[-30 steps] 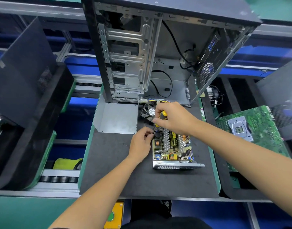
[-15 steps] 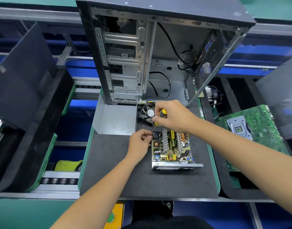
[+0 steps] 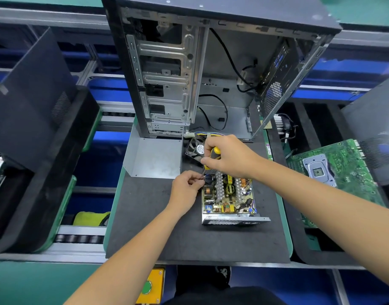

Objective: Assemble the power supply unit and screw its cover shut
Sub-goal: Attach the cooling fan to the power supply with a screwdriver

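Two hands work over the open power supply unit (image 3: 228, 194), lying mid-worktop (image 3: 149, 227) before its detached cover (image 3: 154, 158). Right hand (image 3: 228, 156) grips a yellow screwdriver (image 3: 213, 156); left hand (image 3: 186, 186) pinches something small, apparently a screw. Likely fastening the board; next, seat tip squarely.

A right hand (image 3: 230, 156) covers most of a yellow-and-black screwdriver handle (image 3: 215, 153); its tip is too small to make out. What the left hand (image 3: 186, 188) pinches beside the open silver power supply unit (image 3: 228, 195) cannot be told. The green motherboard (image 3: 334, 172) lies partly under a grey panel (image 3: 374, 128), itself cropped at the right edge.
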`<action>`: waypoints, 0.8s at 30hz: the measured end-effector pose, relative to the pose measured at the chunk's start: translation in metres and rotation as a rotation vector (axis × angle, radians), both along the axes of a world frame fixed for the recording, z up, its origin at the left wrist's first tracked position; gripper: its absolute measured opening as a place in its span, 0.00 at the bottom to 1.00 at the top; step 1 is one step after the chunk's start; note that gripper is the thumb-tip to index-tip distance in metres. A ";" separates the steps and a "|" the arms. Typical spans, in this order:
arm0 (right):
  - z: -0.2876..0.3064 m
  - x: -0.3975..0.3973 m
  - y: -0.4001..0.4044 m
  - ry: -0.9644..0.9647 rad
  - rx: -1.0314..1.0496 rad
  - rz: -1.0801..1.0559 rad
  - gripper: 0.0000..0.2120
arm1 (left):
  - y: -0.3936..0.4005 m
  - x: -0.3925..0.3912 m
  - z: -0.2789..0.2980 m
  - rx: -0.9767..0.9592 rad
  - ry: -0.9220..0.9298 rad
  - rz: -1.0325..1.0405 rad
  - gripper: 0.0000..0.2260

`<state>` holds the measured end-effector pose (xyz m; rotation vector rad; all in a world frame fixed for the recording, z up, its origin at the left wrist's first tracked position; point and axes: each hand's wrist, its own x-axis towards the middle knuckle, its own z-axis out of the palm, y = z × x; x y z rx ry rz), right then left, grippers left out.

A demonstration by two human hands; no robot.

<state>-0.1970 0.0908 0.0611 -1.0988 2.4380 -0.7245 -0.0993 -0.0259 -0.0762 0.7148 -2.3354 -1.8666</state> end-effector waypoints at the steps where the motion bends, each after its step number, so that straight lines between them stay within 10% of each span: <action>1: 0.000 0.000 0.000 0.002 0.001 -0.003 0.09 | 0.000 0.000 0.001 -0.015 0.005 -0.006 0.10; 24: 0.004 -0.005 0.001 0.035 0.018 -0.007 0.09 | 0.003 -0.003 0.005 -0.456 0.197 -0.137 0.08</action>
